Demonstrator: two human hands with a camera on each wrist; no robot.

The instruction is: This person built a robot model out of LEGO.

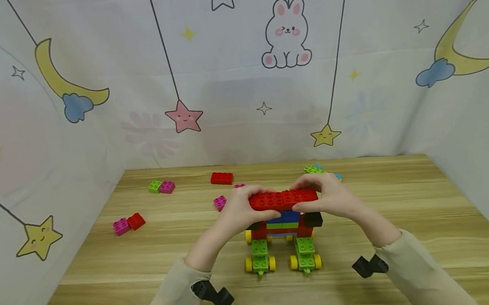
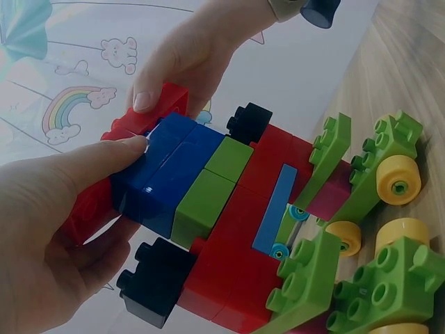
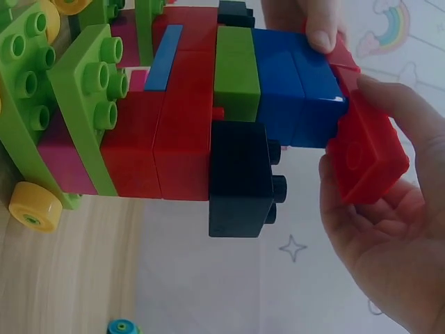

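Observation:
A tall model of toy building blocks stands on the wooden table, topped by a left red brick and a right red brick lying end to end. My left hand grips the left one between thumb and fingers. The right one is held likewise by my right hand. Under them come blue bricks, then green bricks and a wide red body. Black bricks stick out at both sides. Green wheeled bases with yellow wheels carry the model.
Loose blocks lie on the table: a pink and red pair, a green and pink pair, a red brick and a pink brick. Green and blue pieces are partly hidden behind my right hand. Printed cloth surrounds the table.

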